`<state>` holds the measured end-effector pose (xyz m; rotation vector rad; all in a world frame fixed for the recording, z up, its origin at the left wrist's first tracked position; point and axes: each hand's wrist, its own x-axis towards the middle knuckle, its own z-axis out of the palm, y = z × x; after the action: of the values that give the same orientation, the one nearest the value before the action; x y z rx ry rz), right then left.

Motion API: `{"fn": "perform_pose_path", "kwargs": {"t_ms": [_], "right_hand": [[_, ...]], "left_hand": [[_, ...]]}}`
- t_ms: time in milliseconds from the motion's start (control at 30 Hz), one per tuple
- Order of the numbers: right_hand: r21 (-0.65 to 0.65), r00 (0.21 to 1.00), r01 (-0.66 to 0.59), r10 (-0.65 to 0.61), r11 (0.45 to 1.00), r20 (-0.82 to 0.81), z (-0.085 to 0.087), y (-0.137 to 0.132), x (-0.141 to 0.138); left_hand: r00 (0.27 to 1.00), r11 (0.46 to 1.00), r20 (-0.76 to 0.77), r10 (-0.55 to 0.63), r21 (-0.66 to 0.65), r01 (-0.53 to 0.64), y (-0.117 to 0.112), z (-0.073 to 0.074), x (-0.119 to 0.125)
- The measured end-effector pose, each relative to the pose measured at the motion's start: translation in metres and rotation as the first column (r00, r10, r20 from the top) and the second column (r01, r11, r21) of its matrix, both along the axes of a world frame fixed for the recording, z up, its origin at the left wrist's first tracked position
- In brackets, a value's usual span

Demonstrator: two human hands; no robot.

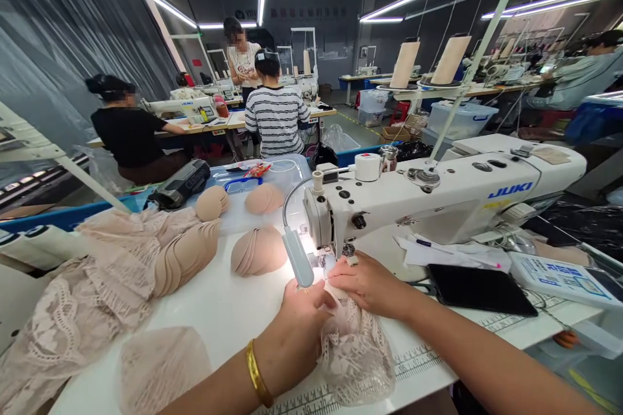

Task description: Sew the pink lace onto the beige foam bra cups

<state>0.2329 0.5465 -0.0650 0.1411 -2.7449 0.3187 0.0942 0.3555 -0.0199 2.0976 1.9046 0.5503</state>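
Beige lace fabric [360, 360] hangs over the front edge of the sewing table, its upper end running up to the needle area of a white sewing machine [438, 185]. My left hand [302, 331], with a gold bangle at the wrist, is closed on the lace just left of the needle. Close beside it, my right hand [370, 285] pinches the fabric's upper end by the presser foot. A small grey lamp [298, 258] on a bendy neck lights this spot and hides part of the stitching point.
Stacks of beige bra cups [257, 249] and a heap of lace [82, 292] lie left. A sheer lace piece [163, 366] is near the front edge. A black phone [481, 288] and a white-blue box [567, 279] lie right. Co-workers sit and stand behind.
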Motion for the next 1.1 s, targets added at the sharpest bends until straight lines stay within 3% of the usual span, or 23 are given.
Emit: {"fn": "perform_pose_path", "kwargs": {"t_ms": [200,600,833,1100], "right_hand": [[0.022,0.998,0.055,-0.055,0.998,-0.014,-0.001,0.001,-0.002],[-0.005,0.991,0.136,-0.136,0.991,-0.012,-0.005,0.004,-0.002],[0.014,0.991,0.135,-0.135,0.991,0.013,-0.004,0.001,-0.001],[0.002,0.994,0.110,-0.110,0.994,0.021,-0.006,0.001,0.002]], "left_hand": [[0.997,0.997,-0.032,0.069,0.042,-0.068,0.002,-0.010,0.008],[0.990,0.990,-0.025,0.137,-0.018,-0.138,0.014,-0.002,0.015],[0.996,0.992,-0.015,0.086,0.092,-0.084,0.009,-0.014,0.006],[0.999,0.987,-0.031,0.021,0.160,-0.016,0.007,-0.017,-0.007]]}}
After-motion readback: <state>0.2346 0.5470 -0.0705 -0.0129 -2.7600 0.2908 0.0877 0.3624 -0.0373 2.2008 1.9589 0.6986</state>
